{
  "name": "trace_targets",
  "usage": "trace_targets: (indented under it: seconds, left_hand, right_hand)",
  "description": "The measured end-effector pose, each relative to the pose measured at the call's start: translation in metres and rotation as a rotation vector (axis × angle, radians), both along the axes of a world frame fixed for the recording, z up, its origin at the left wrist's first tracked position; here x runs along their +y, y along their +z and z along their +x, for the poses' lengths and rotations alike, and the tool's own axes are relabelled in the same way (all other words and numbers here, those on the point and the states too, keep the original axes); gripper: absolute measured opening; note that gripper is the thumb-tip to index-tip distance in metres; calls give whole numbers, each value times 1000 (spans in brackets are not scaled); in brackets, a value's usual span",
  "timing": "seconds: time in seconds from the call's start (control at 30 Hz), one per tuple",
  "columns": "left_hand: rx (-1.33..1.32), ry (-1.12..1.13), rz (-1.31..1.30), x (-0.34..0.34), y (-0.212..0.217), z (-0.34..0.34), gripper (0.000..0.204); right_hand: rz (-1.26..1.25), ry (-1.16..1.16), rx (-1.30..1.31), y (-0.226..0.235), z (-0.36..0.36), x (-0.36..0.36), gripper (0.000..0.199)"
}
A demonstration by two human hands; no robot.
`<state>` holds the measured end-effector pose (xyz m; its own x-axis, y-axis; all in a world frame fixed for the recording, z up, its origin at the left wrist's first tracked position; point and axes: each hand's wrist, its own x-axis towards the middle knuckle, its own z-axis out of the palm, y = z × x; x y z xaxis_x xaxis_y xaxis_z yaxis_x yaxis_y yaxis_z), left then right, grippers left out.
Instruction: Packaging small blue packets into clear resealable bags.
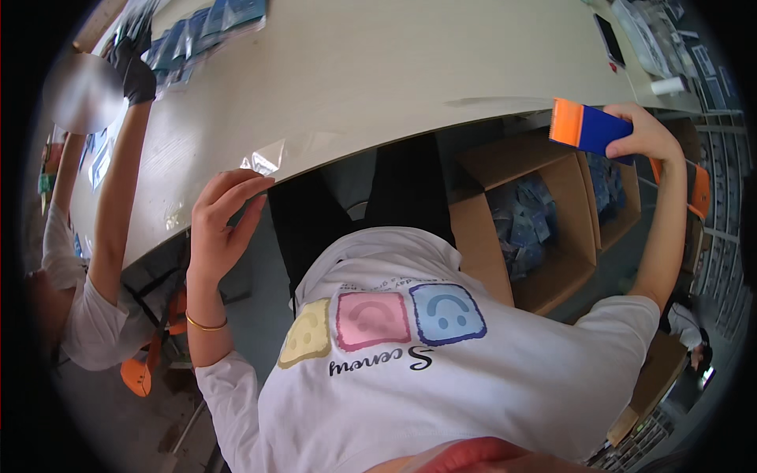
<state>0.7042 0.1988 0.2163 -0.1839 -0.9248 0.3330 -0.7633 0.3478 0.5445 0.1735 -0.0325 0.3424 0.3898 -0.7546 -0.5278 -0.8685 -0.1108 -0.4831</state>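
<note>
My right hand [648, 135] grips a blue-and-orange block [593, 132] at the right end of the table's near edge. Its orange end, finely ridged, points left, and the blue end sits between my thumb and fingers. My left hand [229, 217] is at the table's near edge on the left, its fingers bent forward and the thumb a little apart, with nothing seen between them. Just beyond its fingertips, a small piece of clear plastic film [266, 158] lies on the pale table [378, 63].
Cardboard boxes [556, 296] with blue packets [527, 221] stand below the table at right. A co-worker's dark-gloved hand [138, 75] is by blue plastic-wrapped packets [201, 31] at far left. A phone [609, 39] and a white roll [669, 85] lie at far right.
</note>
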Motion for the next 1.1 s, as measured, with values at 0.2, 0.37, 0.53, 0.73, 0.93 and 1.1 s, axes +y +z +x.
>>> trace_targets:
  seconds: [0.2,0.37,0.53,0.73,0.93,1.1]
  left_hand:
    - [144,-344,-107,-114,63,-103,32]
    - [69,-673,320,-200,61,-195,64]
    - [-29,-577,439,-214,87,-168,86]
    - [104,-488,1034,-221,75,-71,81]
    - [112,-457,544,-221,50,-95,80]
    - [247,-633,474,-246,53,-157,81]
  right_hand:
    - [-1,-37,-37,32,-13,26,47]
    - [16,69,10,35,-29,7,52]
    - [-146,-4,-72,56,-50,19,57]
    - [-1075,600,537,53,-19,13,50]
    - [-1657,629,471,12,-33,-4,62]
    - [-1861,537,378,-24,-24,-18,50]
